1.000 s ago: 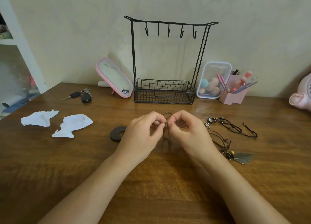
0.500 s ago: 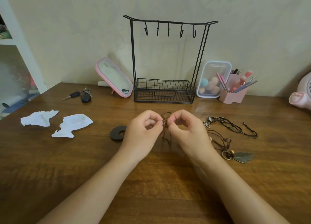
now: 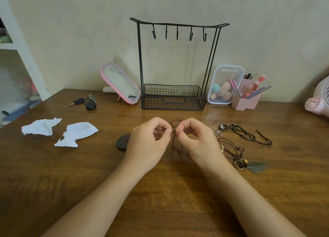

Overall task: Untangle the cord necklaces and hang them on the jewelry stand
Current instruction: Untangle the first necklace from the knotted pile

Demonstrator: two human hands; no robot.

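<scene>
Fingertips (image 3: 167,131) of our left hand (image 3: 147,144) and right hand (image 3: 199,144) pinch the brown cord necklace (image 3: 173,142) at its knot, nearly touching. A small loop stands above them and the tails dangle below. Hardly anything has shifted since a moment ago, so we reckon the knot isn't freed. Beyond the fingers, the jewelry stand (image 3: 140,59) has bare hooks. To their right wait the black cord necklace (image 3: 247,134) and the leaf-pendant necklace (image 3: 256,166).

Tiny re-grip at the knot, right hand drifts left.
Right hand (image 3: 199,144) edged slightly left along the thin brown cord necklace (image 3: 175,142), uncovering more of the brown leaf-pendant cord necklace (image 3: 256,166) on the wooden desk (image 3: 163,192). Left hand (image 3: 147,144) fingers (image 3: 164,131) loosened a touch, pinch point barely higher.
</scene>
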